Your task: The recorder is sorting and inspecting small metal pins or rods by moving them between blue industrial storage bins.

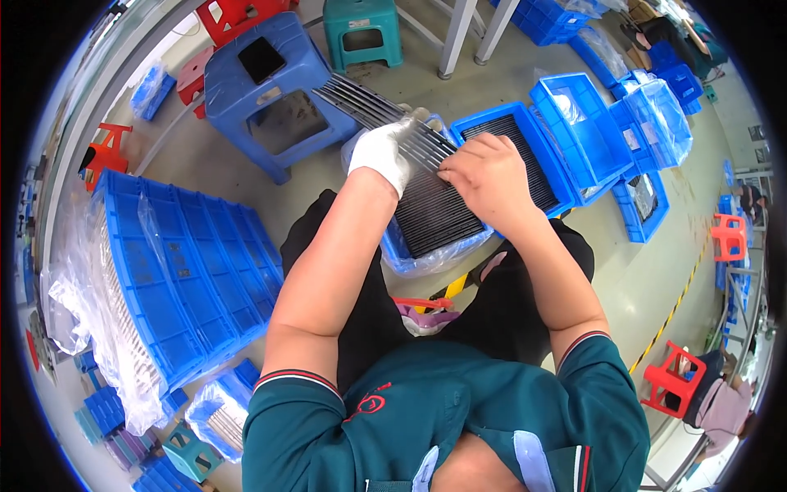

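Observation:
My left hand (382,157), in a white glove, is closed around a bundle of several thin dark metal rods (352,100). The rods slant from the far left down toward my bare right hand (494,182). That hand's fingers are bent, with thumb and fingertips pinching at the near ends of the rods. Beneath both hands stands a blue bin (399,256) lined with clear plastic, with rows of similar dark rods (434,215) lying in it. Just right of it, a second blue bin (548,141) also contains dark rods, partly covered by my right hand.
A blue stool (225,90) stands at the far left, with a green stool (361,33) beyond it. Stacked blue crates (188,271) rise near my left side. More blue bins (582,123) are piled at the right. A red stool (676,379) stands near another person at the right.

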A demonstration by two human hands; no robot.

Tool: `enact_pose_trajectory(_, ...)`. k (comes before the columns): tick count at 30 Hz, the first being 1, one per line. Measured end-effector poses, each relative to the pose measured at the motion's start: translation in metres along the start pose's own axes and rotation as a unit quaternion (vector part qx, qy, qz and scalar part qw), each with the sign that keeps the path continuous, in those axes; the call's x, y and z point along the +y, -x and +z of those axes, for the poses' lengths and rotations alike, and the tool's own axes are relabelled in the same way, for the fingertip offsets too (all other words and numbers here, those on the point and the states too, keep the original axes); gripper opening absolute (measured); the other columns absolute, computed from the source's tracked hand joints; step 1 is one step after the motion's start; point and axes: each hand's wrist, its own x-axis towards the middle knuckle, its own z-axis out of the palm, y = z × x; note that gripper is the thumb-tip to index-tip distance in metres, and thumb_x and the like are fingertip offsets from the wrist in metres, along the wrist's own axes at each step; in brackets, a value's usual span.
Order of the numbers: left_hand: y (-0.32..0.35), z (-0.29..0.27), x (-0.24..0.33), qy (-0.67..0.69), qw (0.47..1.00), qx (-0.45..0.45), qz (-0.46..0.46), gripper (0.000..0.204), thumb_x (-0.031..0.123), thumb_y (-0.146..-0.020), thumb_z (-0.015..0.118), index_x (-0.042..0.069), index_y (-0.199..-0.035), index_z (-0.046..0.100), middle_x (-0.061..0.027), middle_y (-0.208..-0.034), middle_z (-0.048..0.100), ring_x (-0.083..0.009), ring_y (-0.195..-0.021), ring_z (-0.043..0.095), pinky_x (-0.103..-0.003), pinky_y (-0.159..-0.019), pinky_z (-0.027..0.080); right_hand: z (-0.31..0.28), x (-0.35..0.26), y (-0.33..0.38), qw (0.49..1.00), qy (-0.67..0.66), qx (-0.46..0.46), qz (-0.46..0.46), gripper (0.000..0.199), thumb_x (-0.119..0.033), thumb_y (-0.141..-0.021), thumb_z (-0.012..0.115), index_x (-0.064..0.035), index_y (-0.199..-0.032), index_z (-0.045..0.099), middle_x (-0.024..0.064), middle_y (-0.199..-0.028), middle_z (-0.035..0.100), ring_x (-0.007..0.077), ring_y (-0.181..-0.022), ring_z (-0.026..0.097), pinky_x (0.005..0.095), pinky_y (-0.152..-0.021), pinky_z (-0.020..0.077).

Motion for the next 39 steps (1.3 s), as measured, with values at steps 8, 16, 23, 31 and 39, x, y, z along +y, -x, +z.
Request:
enact_pose_trajectory(8,0.002,-0.001,0.002,-0.016,1.000,-0.007,0.016,0.012,0.001,-0.093,0.051,0.002,-0.105,0.049,-0.0177,-0.101,0.061,-0.0372,-0.091,0.061,-0.050,-0.078,0.052,-0.006,-0.003,-0.006,0.983,-0.142,0.092,0.071,0.006,-0.012,-0.072,0.073,-0.0096,-0.074,0.068,0.0032,-0.069,0.062,0.0239,-0.072,0.058,0.0366,-0.071,0.0453)
enact_pose_trajectory(16,-0.002,-0.002,0.004,-0.009,1.000,-0.001,0.008,0.010,0.001,-0.094,0.048,0.004,-0.104,0.050,-0.0175,-0.102,0.061,-0.0346,-0.089,0.061,-0.048,-0.077,0.052,0.000,0.001,-0.004,0.981,-0.168,0.015,0.099,0.007,-0.008,-0.073,0.073,-0.0059,-0.078,0.068,0.0051,-0.074,0.064,0.0235,-0.075,0.059,0.0354,-0.071,0.0466)
enact_pose_trajectory(23,0.003,0.005,0.003,0.024,0.999,0.016,-0.015,0.009,-0.001,-0.094,0.048,0.005,-0.101,0.047,-0.0167,-0.097,0.060,-0.0350,-0.084,0.059,-0.049,-0.075,0.051,0.004,-0.006,-0.001,0.999,-0.006,0.023,-0.039,0.010,-0.013,-0.069,0.073,-0.0125,-0.078,0.068,-0.0004,-0.077,0.063,0.0203,-0.082,0.058,0.0345,-0.073,0.0446)
enact_pose_trajectory(31,-0.017,-0.015,-0.009,-0.092,0.994,0.023,-0.048,0.016,0.000,-0.093,0.047,-0.001,-0.107,0.055,-0.0182,-0.099,0.062,-0.0351,-0.094,0.062,-0.053,-0.088,0.052,-0.016,0.002,-0.001,0.979,-0.149,0.117,0.076,0.008,-0.010,-0.071,0.073,-0.0084,-0.074,0.067,0.0058,-0.074,0.064,0.0266,-0.075,0.060,0.0377,-0.068,0.0466)
enact_pose_trajectory(39,-0.076,-0.108,-0.062,-0.271,0.932,0.081,-0.226,0.012,0.001,-0.087,0.055,0.009,-0.094,0.060,-0.0110,-0.091,0.067,-0.0344,-0.088,0.066,-0.055,-0.081,0.052,-0.046,0.049,0.023,0.964,-0.137,0.102,0.205,0.010,-0.012,-0.080,0.071,-0.0050,-0.087,0.070,0.0050,-0.082,0.065,0.0182,-0.078,0.061,0.0292,-0.068,0.0474)
